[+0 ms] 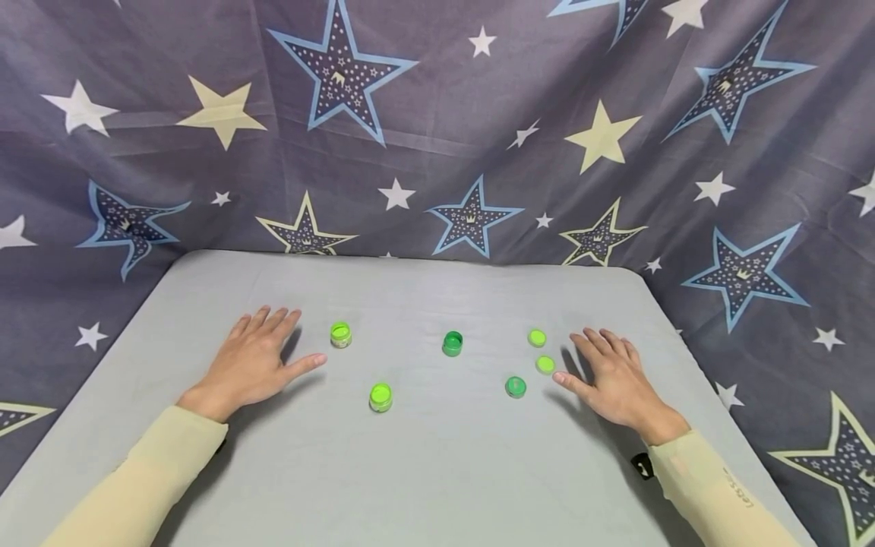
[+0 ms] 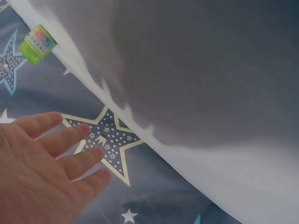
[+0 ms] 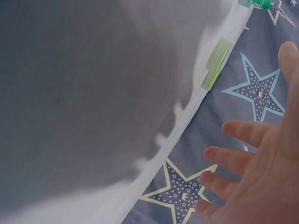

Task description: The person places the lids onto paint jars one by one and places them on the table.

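Observation:
My left hand (image 1: 254, 361) hovers at the left with its fingers spread and nothing in it. Just right of it stands a small open jar (image 1: 340, 336) of light green paint, whose label shows on the jar (image 2: 38, 44) in the left wrist view. Nearer the front is a second light green jar (image 1: 380, 398). A dark green open jar (image 1: 453, 344) stands mid-table. My right hand (image 1: 615, 384) hovers at the right, fingers extended and holding nothing. Beside its thumb lie a light green lid (image 1: 545, 365), another light green lid (image 1: 537, 338) and a dark green lid (image 1: 516, 387).
A pale grey cloth covers the table (image 1: 437, 471). Behind it and along its sides hangs a dark grey-purple curtain (image 1: 424, 159) printed with stars. A black object (image 1: 642, 465) shows beneath the right sleeve (image 1: 711, 486).

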The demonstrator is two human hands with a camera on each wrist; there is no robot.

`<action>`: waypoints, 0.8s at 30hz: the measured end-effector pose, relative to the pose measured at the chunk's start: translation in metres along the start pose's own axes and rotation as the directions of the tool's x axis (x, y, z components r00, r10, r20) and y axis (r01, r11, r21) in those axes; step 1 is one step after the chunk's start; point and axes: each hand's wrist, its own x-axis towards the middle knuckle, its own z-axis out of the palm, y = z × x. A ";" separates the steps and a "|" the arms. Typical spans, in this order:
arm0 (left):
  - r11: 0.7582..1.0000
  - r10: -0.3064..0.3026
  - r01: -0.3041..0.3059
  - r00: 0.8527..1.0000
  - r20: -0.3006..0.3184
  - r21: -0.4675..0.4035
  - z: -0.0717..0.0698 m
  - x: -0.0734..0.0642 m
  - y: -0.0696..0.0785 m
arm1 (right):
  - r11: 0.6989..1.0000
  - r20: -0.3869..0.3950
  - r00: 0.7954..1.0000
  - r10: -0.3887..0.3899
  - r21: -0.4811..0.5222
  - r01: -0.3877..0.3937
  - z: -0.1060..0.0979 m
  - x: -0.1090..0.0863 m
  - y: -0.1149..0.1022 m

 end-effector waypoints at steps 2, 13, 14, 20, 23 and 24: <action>1.000 0.012 -0.012 1.000 -0.011 -0.005 0.002 0.001 0.001 | 1.000 -0.006 1.000 -0.008 0.007 0.008 0.000 0.000 -0.002; 0.997 0.043 -0.046 0.998 -0.054 -0.065 0.008 0.009 0.011 | 0.999 -0.022 0.999 -0.031 0.021 0.031 0.002 0.000 -0.007; 0.996 0.044 -0.048 0.998 -0.053 -0.069 0.008 0.010 0.011 | 0.999 -0.024 0.999 -0.033 0.021 0.033 0.002 0.000 -0.007; 0.992 0.059 -0.068 0.994 -0.091 -0.106 0.013 0.016 0.015 | 0.999 -0.035 0.998 -0.043 0.026 0.044 0.003 -0.001 -0.008; 0.988 0.053 -0.067 0.993 -0.102 -0.140 0.015 0.018 0.017 | 0.998 -0.039 0.998 -0.047 0.029 0.049 0.004 -0.001 -0.009; 0.986 0.047 -0.062 0.994 -0.097 -0.152 0.016 0.019 0.018 | 0.998 -0.040 0.998 -0.049 0.029 0.050 0.004 -0.001 -0.009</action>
